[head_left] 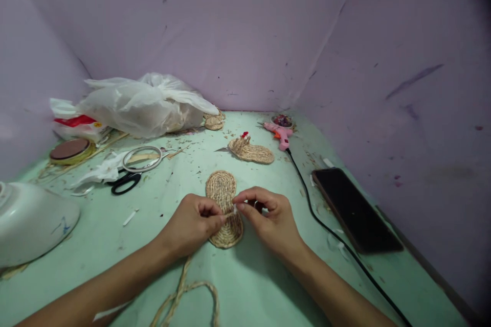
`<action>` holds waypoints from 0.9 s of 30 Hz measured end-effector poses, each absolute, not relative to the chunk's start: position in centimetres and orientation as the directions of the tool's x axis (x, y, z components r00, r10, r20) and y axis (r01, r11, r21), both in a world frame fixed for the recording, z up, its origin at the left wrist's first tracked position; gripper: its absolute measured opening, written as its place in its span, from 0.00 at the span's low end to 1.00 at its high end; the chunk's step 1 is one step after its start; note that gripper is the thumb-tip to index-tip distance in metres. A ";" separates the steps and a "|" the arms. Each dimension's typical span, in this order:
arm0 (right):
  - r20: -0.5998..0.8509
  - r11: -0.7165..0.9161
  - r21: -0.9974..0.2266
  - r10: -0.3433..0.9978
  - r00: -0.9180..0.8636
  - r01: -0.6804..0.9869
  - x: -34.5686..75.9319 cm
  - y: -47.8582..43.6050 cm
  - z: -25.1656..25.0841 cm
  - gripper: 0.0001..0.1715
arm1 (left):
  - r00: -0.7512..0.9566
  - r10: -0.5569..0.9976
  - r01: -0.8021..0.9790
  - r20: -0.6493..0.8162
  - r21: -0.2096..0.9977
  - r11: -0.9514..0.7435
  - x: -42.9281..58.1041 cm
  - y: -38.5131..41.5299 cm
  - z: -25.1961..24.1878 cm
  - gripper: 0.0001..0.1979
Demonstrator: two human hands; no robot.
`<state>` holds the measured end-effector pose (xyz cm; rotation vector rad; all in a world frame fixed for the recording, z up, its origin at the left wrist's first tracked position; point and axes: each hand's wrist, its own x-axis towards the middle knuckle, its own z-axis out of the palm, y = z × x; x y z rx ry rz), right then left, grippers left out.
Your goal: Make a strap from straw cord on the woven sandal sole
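A coiled straw shoe sole (221, 184) lies flat on the table, narrow at its middle. My left hand (197, 220) is closed, pinching a braided straw cord (183, 278) that crosses the sole's waist. The loose part of the cord trails toward me in a loop. At the sole's right edge my right hand (270, 214) is closed in a pinch at the cord's end, where a small white bit (235, 208) shows. What the white bit is made of I cannot make out. The fingers partly cover the sole's middle.
Beyond the sole lies a woven straw slipper (253, 152) with a red bit on top. A pink glue gun (282, 135) trails a black cable (318, 225) past a phone (356, 209). Leftward are black-handled scissors (126, 183), a metal ring (142, 159), a plastic bag (146, 104) and a white rounded object (34, 225).
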<state>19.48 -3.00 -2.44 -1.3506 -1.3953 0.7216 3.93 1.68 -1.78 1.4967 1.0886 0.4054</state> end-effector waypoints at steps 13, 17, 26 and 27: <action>0.332 0.275 -0.863 0.941 0.066 0.425 20.2 -2.9 -2.0 0.06 | 0.416 0.834 0.223 -0.363 0.930 0.293 3.6 2.1 -2.0 0.13; 0.327 0.291 -0.878 0.945 0.033 0.380 19.6 -3.0 -2.8 0.08 | 0.430 0.843 0.187 -0.322 0.946 0.266 3.6 2.1 -2.5 0.12; 0.379 0.358 -0.910 0.923 0.069 0.207 18.9 -3.1 -2.9 0.10 | 0.454 0.848 0.115 -0.274 0.962 0.249 3.9 1.9 -1.6 0.16; 0.382 0.362 -0.909 0.922 0.065 0.208 18.9 -3.1 -2.9 0.10 | 0.440 0.856 0.126 -0.270 0.963 0.239 3.9 2.0 -1.6 0.13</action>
